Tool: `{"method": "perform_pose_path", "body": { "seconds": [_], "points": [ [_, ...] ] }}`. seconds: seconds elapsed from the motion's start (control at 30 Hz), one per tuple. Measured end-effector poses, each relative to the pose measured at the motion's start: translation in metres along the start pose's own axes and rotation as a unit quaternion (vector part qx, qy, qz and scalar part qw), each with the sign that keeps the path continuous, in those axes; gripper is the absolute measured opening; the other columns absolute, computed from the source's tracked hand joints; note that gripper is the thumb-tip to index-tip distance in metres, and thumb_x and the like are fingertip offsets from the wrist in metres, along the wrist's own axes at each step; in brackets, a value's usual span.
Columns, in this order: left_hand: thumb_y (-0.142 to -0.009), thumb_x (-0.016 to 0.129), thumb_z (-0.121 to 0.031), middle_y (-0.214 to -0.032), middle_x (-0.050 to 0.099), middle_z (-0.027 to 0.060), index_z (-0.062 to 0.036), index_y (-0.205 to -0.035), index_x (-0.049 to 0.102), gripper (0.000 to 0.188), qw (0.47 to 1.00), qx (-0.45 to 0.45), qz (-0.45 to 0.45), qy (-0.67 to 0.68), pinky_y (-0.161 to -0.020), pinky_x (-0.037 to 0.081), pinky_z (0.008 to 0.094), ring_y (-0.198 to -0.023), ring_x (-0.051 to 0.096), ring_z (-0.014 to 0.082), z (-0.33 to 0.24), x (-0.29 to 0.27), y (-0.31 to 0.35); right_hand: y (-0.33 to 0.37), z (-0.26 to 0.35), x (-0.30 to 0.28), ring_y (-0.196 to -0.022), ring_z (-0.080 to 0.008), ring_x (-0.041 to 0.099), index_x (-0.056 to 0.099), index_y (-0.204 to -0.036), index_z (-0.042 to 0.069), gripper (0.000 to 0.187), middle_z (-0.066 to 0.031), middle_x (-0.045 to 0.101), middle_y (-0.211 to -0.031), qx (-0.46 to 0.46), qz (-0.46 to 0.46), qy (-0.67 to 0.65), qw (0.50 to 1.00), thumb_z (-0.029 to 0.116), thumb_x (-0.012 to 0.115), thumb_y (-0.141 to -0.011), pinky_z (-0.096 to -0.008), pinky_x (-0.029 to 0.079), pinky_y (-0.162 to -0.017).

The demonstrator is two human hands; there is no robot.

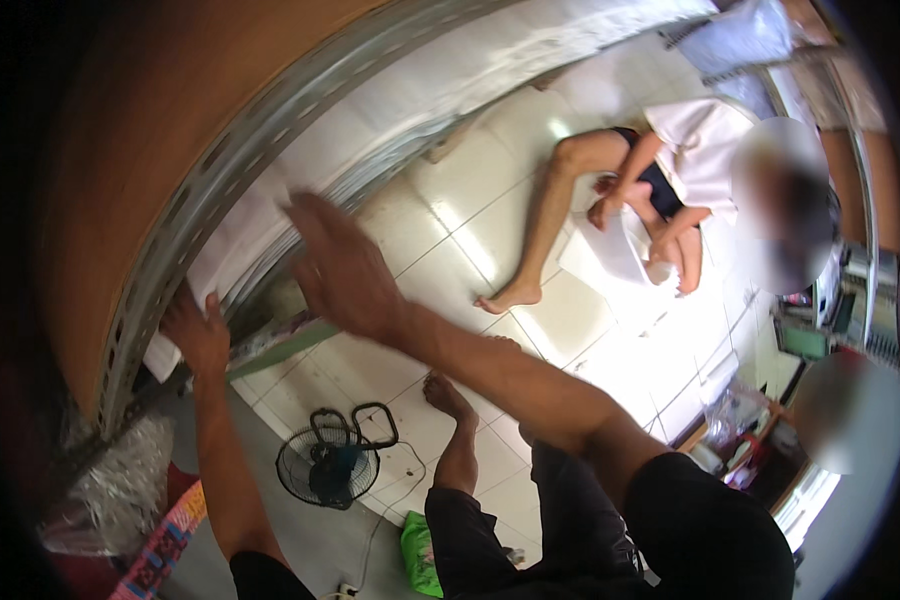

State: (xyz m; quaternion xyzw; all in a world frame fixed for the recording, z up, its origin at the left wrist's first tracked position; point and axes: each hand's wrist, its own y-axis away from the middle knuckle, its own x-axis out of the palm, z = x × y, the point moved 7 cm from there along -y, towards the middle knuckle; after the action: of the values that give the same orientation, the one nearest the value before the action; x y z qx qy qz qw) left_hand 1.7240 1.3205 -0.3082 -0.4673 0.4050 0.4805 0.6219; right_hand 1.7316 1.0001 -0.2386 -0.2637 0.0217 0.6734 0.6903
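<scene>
Metal shelf (220, 165): white stack (245, 222) prob. steadied by L hand (200, 335), fingers' grip can't be told; R hand (348, 272) blurred, fingers wide.

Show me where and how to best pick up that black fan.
Probably grip the fan by its right-hand tubular loop, coming from the right: it juts beyond the round wire cage, its open middle leaving room for fingers.

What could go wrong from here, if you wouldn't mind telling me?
The left hand is close beside the metal rail, so its fingers might scrape or get pinched there.
The fan and its thin cord are near a bare foot, so a careless step could perhaps knock the fan or catch the cord.
</scene>
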Motion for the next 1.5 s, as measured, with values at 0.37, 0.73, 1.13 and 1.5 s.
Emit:
{"method": "perform_pose_path", "body": {
  "seconds": [0.37,0.73,1.13,1.5],
  "points": [
    [-0.106,0.048,-0.04,-0.154,0.037,0.0309,0.0076,-0.153,0.032,0.068,0.991,0.045,-0.081,0.094,-0.114,0.03,0.0574,-0.141,0.038,0.0482,-0.09,-0.084,0.037,0.488,-0.104,-0.263,-0.11,-0.0342,0.067,0.061,-0.131,0.006,0.053,-0.0182,0.069,-0.121,0.57,0.205,0.109,0.788,0.032,0.072,-0.086,-0.0445,0.053,-0.093],
    [-0.091,0.071,-0.02,-0.14,0.05,0.0304,0.0063,-0.143,0.045,0.065,0.844,0.291,0.142,0.427,-0.11,0.036,0.0537,-0.13,0.046,0.0487,-0.467,-0.327,0.053,0.603,-0.063,-0.426,-0.085,-0.0304,0.073,0.069,-0.111,0.002,0.043,-0.0175,0.075,-0.093,0.709,-0.171,0.08,0.679,0.029,0.078,-0.079,-0.0398,0.058,-0.079],
    [-0.088,0.077,-0.024,-0.149,0.044,0.0291,0.0083,-0.148,0.037,0.079,0.851,0.287,-0.021,0.44,-0.12,0.028,0.0457,-0.141,0.04,0.0409,-0.597,-0.331,-0.409,0.622,-0.056,-0.332,-0.058,-0.0224,0.069,0.063,-0.116,-0.007,0.039,-0.0175,0.07,-0.086,0.762,-0.339,-0.177,0.523,0.008,0.07,-0.081,-0.0325,0.054,-0.049],
    [-0.09,0.075,-0.04,-0.154,0.045,0.0186,0.0,-0.15,0.041,0.08,0.909,0.376,-0.162,0.072,-0.119,0.032,0.0425,-0.142,0.041,0.0326,-0.659,-0.256,-0.728,0.5,-0.05,-0.21,-0.086,-0.0226,0.072,0.072,-0.116,0.005,0.038,-0.0172,0.075,-0.093,0.771,-0.127,-0.049,0.622,0.03,0.072,-0.088,-0.0407,0.058,-0.08]
  ]
}}
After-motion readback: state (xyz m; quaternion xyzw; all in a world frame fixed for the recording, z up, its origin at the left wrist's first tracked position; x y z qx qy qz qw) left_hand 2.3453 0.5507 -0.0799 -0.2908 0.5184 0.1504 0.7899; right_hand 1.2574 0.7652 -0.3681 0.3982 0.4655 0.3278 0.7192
